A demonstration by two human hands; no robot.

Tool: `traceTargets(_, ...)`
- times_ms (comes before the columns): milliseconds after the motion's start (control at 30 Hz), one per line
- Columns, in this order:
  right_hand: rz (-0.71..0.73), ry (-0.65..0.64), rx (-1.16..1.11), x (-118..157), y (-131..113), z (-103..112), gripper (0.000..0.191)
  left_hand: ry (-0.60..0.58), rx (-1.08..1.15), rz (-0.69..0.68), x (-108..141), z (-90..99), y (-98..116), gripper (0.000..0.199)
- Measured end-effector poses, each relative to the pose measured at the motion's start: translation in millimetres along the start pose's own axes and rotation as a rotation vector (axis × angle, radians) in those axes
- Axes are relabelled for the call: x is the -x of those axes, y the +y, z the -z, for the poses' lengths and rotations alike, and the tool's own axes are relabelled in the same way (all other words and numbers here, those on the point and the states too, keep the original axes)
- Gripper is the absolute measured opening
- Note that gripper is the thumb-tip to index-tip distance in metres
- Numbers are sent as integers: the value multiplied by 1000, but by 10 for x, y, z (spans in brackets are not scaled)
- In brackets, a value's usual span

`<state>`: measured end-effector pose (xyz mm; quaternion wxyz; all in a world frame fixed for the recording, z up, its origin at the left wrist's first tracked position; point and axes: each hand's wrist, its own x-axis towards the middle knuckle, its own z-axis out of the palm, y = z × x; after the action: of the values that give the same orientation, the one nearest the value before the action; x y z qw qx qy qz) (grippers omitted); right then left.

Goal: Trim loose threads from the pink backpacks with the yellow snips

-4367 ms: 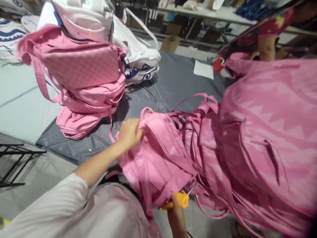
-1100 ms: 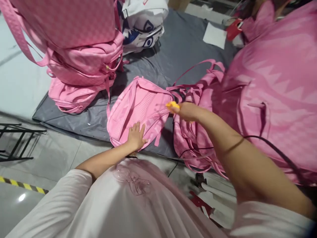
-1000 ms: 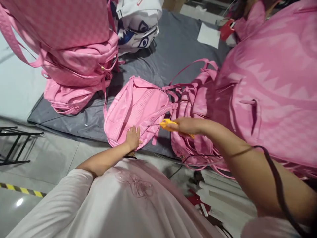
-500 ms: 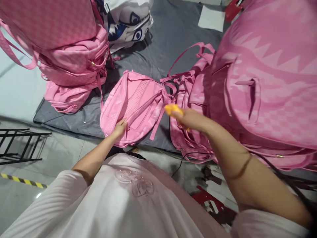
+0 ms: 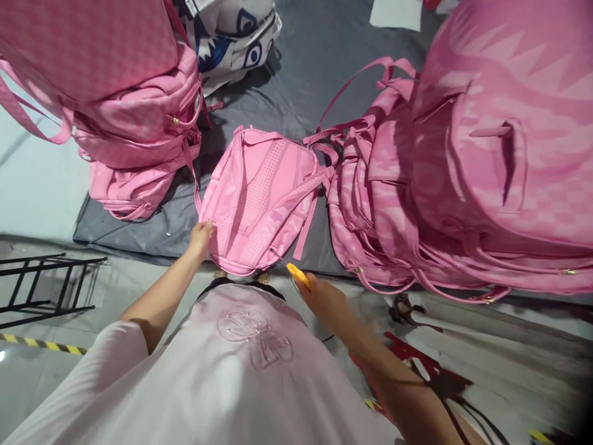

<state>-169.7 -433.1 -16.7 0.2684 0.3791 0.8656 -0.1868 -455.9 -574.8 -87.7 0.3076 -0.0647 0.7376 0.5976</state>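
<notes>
A small pink backpack lies with its padded back and straps facing up near the table's front edge. My left hand is closed on its lower left edge. My right hand grips a yellow-handled tool. The tool's thin dark tip points at the backpack's lower right edge; whether it touches the fabric is hard to tell.
Stacked pink backpacks stand on the left, and larger pink ones on the right. Behind are white-and-blue bags and a white sheet on the grey-covered table. A black rack stands at lower left.
My right hand has come down and left with the yellow tool to the small backpack's lower right. My left hand has shifted to its left edge. A strap lies differently, and the view has shifted.
</notes>
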Motion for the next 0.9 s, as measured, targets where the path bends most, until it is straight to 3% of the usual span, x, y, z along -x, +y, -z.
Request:
traceTargets(100, -79, 18, 135, 1, -272, -261, 38, -125, 57, 212, -248, 53, 82, 23)
traceTargets(233, -109, 40, 117, -233, -552, -469, 37, -303, 268, 415, -333, -22, 120, 26)
traceTargets(333, -73, 124, 101, -441, -733, -594, 44, -440, 352, 447, -346, 0, 93, 25)
traceTargets(433, -62, 196, 94, -509, -807, -688, 49, -614, 341, 500, -437, 103, 24, 41)
traceTargets(533, -220, 208, 52, -456, -765, -735, 46, -734, 374, 497, -567, 184, -66, 54)
traceTargets(633, -371, 228, -28, -462, -718, -737, 44, -770, 419, 443, -648, 154, -128, 62)
traceTargets(800, -362, 289, -68, -651, -686, -624, 45, -778, 402, 370, -667, -47, -65, 79)
traceTargets(900, -381, 293, -91, -614, -646, -502, 45, -751, 428, 352, -656, -139, 17, 84)
